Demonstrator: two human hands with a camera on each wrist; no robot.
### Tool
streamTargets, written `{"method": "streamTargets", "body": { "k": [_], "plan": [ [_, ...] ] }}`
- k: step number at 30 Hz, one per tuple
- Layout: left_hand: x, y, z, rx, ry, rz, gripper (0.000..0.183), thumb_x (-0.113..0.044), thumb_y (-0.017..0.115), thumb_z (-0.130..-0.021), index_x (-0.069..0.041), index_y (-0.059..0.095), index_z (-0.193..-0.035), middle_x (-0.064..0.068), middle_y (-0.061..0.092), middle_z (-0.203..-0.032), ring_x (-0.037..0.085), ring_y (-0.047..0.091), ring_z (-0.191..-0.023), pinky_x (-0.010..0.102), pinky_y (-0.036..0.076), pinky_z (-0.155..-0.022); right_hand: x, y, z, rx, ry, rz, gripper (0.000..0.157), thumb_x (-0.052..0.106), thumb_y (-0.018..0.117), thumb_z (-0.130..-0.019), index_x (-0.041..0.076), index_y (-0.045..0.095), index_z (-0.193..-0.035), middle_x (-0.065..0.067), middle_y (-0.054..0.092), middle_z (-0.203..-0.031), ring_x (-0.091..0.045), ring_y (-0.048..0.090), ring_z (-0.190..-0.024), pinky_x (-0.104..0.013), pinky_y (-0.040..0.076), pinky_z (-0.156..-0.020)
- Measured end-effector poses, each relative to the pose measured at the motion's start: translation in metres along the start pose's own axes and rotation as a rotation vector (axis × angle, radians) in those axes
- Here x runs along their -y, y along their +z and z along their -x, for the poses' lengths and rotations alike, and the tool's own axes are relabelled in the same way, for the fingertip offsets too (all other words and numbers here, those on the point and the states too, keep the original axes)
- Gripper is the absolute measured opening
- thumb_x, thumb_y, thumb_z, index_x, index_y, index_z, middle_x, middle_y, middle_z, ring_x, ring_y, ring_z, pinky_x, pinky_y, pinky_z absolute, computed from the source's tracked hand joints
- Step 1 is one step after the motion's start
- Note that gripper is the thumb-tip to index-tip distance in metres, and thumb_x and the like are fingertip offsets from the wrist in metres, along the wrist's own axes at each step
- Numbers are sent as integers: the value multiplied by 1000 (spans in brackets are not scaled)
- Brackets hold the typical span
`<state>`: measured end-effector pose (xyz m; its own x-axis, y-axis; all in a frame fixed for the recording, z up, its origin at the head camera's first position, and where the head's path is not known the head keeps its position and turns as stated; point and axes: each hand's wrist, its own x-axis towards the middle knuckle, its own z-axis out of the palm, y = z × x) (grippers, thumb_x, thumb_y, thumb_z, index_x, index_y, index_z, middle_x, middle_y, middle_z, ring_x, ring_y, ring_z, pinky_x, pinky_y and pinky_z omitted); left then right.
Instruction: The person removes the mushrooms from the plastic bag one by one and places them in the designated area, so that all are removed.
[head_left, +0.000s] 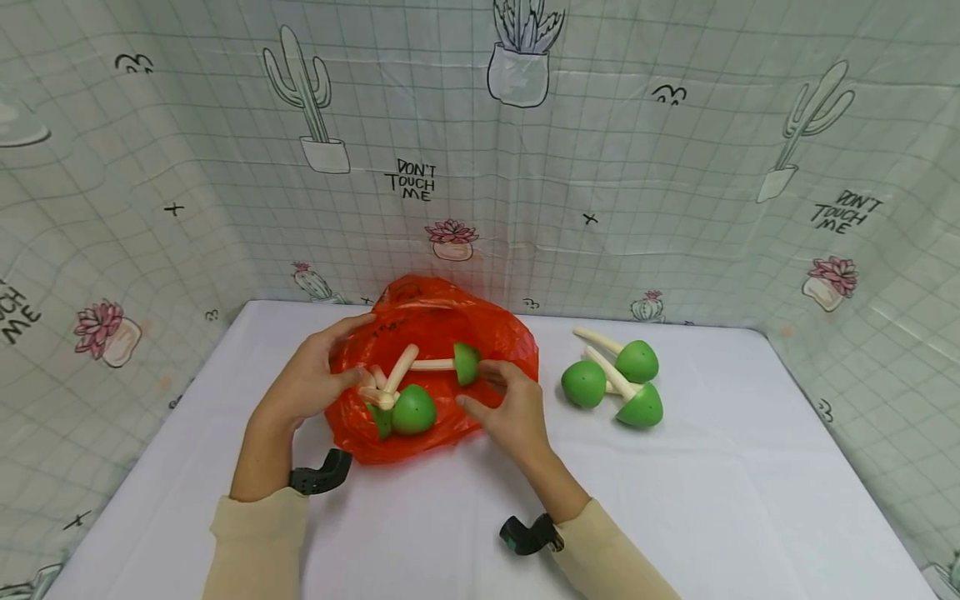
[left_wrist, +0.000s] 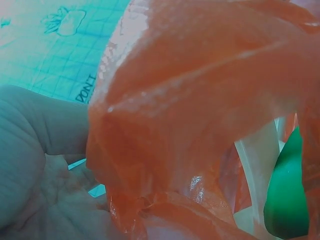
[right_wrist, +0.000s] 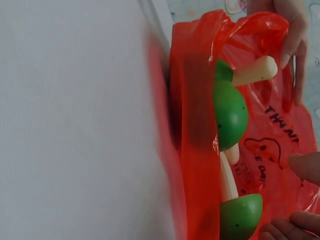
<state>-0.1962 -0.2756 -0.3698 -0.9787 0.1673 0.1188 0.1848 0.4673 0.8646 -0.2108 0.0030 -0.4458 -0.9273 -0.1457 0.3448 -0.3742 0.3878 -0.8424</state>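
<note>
Keep the mouth of the bag (head_left: 513, 333), left of centre in the frame, spread wide while handling the mushrooms (head_left: 413, 410) inside. Better to hold the one toward the bag's right side by its cap (head_left: 466, 364) than by the slim stem — and to work slowly, so as not to drag the thin film or roll the pair at lower left of the bag. Best to leave the pile (head_left: 639, 408) right of centre undisturbed.

Left hand (head_left: 303, 383) at the bag's left edge, thumb and forefinger well apart; pinching the film or merely propping it — impossible to tell. Right hand (head_left: 519, 412) over the bag's lower right, fingers loosely bent beside the cap, thumb clear of it, no grasp closed. Both forearms angled in from the lower edge.
</note>
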Motion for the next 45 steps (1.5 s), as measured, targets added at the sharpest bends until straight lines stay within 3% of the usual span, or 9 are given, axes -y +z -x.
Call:
{"method": "streamTargets", "body": {
  "k": [20, 29, 45],
  "plan": [
    [2, 6, -4, 13, 27, 21, 70, 15, 63, -91, -2, 46, -156, 20, 39, -164, 43, 34, -151, 66, 32, -119, -16, 2, -31, -29, 62, 84, 59, 13, 92, -81, -7, 66, -130, -20, 72, -126, -35, 68, -118, -48, 55, -105],
    [5, 8, -5, 18, 37, 12, 68, 15, 61, -91, -1, 46, -156, 22, 38, -164, 42, 31, -153, 65, 29, -121, -22, 4, -45, 26, 112, 108, 66, 14, 92, -81, -8, 62, -136, -22, 69, -133, -37, 65, -124, -49, 52, -108],
    [5, 9, -5, 9, 38, -11, 69, 14, 65, -92, -2, 47, -156, 21, 39, -164, 42, 28, -155, 65, 26, -123, -25, 18, -49, 47, 161, 161, 68, 20, 92, -82, -6, 62, -137, -19, 68, -131, -35, 63, -123, -48, 53, -108]
  ]
}}
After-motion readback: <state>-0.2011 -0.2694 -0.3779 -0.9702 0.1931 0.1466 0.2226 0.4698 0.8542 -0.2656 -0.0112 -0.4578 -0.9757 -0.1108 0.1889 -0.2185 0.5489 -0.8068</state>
